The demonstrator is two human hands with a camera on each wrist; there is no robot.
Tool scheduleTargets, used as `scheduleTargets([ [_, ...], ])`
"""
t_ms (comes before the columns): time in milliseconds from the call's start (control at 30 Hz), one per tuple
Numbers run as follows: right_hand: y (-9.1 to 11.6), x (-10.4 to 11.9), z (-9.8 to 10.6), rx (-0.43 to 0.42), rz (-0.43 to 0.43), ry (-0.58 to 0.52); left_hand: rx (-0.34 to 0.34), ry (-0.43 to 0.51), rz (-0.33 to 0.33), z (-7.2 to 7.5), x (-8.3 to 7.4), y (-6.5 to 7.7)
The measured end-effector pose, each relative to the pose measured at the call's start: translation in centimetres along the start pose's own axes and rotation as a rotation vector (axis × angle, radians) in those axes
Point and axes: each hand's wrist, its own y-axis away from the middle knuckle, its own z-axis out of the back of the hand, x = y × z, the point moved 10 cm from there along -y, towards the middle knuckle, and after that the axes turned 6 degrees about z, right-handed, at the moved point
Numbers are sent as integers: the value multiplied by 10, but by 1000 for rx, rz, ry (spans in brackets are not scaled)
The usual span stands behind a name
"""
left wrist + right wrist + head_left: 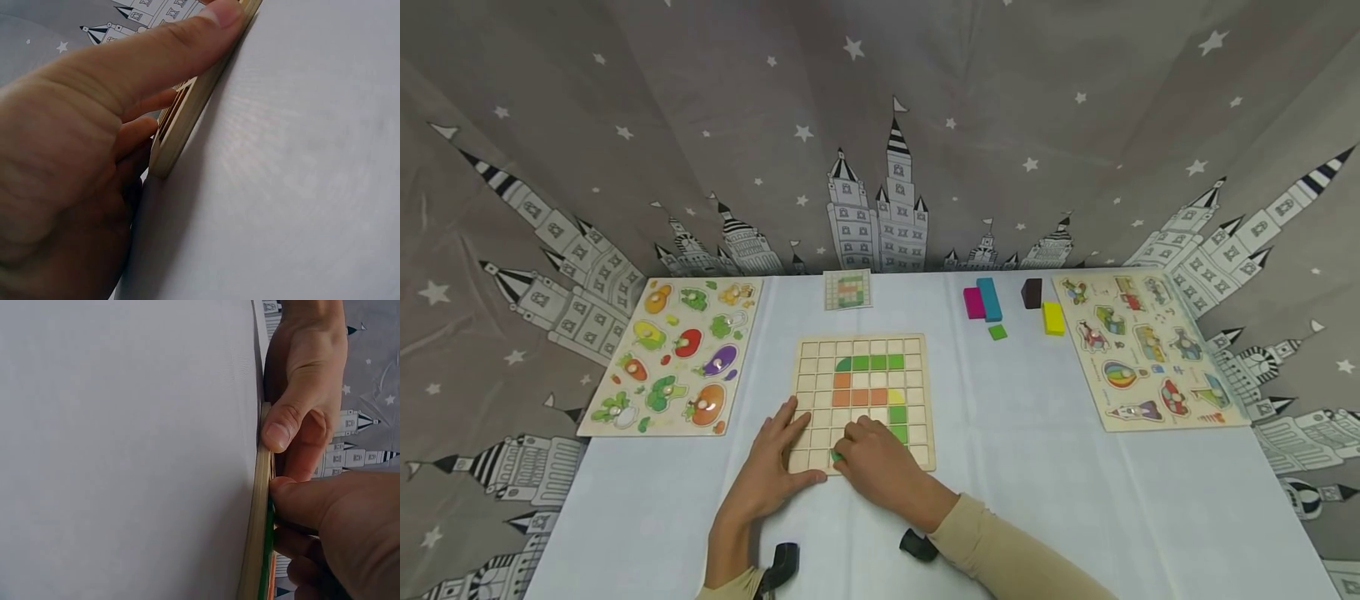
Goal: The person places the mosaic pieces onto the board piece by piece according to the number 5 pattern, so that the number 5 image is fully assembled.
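Note:
A square wooden grid board (pixel 807 410) lies on the table, with green, orange and yellow pieces set in several of its cells. My left hand (pixel 769 467) rests spread at its near left corner, the thumb (pixel 187 50) along the near edge and the other fingers at the left side. Over the near rows, my right hand (pixel 880 462) pinches a green piece (pixel 837 456) between thumb and fingers, low against the board. Its palm and knuckles hide part of the grid. In the right wrist view, green shows along the board's edge (pixel 253 550) below the right thumb.
Beyond the board lies a small pattern card (pixel 847 290). A vegetable puzzle (pixel 647 425) is at the left, a toy-picture puzzle (pixel 1150 422) at the right. Magenta (pixel 973 303), blue (pixel 989 300), black (pixel 1032 293) and yellow (pixel 1053 318) blocks stand near a green tile (pixel 997 332).

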Motion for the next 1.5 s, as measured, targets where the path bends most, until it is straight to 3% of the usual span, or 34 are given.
scheduleTargets([
  [200,7,-8,3,-20,-8,-10,-5,-7,-2,2,0,0],
  [367,17,-44,8,-37,-123,-154,-14,-12,-3,3,0,-1],
  [500,35,-103,14,-88,-328,-301,-7,0,8,2,2,-1],
  [733,82,-231,16,-213,-694,-350,8,8,37,-1,7,-2],
  [900,113,-288,15,-292,-897,-394,16,12,34,-4,7,-3],
  [1067,115,-307,12,-317,-945,-410,14,15,38,-3,6,-2],
  [1500,114,-305,15,-307,-911,-383,4,4,40,-3,5,-2],
])
